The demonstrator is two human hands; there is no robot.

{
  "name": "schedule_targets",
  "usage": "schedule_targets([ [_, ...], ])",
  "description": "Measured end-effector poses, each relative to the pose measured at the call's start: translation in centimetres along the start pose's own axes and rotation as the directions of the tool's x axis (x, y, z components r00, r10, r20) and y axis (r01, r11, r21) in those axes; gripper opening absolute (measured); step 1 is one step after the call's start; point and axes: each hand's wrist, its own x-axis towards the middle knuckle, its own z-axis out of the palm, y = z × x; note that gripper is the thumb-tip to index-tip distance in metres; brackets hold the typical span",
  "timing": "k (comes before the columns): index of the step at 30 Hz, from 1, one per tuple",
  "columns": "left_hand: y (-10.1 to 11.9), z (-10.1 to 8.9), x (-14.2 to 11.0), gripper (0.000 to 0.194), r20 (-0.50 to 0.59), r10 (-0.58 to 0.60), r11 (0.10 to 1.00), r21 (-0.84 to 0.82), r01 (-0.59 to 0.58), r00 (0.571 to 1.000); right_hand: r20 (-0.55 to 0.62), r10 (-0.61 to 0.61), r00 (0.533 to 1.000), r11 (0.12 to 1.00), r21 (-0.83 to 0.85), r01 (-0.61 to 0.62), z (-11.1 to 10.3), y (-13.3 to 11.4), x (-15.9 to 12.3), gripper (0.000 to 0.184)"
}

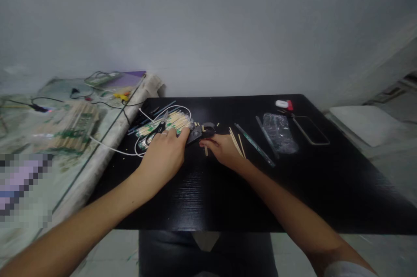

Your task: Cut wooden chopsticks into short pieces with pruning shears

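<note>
My left hand (166, 148) is closed around a dark hand cutter (196, 132), whose jaws point to the right. Close to those jaws, my right hand (224, 151) pinches a thin wooden stick (206, 151); part of it is hidden by the fingers and the tool. Pale sticks (236, 143) lie just beyond my right wrist. Behind my left hand is a pile of wooden sticks in green-printed wrappers (172, 121). Black-handled scissors (159, 129) lie over that pile, partly covered by my hand. Small cut pieces (218, 125) are scattered near the jaws.
On the black table (195, 198) lie a narrow wrapper (256, 144), a clear plastic bag (280, 133), a phone-shaped object (311, 130) and a white case (282, 104). A white cable (114, 150) crosses from the left surface, where a large bundle of sticks (70, 127) rests. A white stool (358, 125) stands right.
</note>
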Motion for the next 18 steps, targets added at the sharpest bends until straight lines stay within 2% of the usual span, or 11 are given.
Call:
schedule_targets([
  [8,0.0,-0.4,0.1,0.040,0.128,-0.049,0.999,0.016,0.047,0.991,0.009,0.031,0.999,0.999,0.025,-0.031,0.0,0.1,0.0,0.018],
  [14,-1.0,0.0,0.6,0.039,0.076,-0.018,0.999,-0.037,0.021,0.997,0.039,0.098,0.994,0.986,0.131,-0.102,-0.3,0.4,0.1,0.019],
  [18,-2.1,1.1,1.1,0.031,0.041,-0.159,0.981,-0.102,0.163,0.986,0.063,0.218,0.974,0.952,0.205,-0.226,-2.3,1.0,0.1,0.025],
])
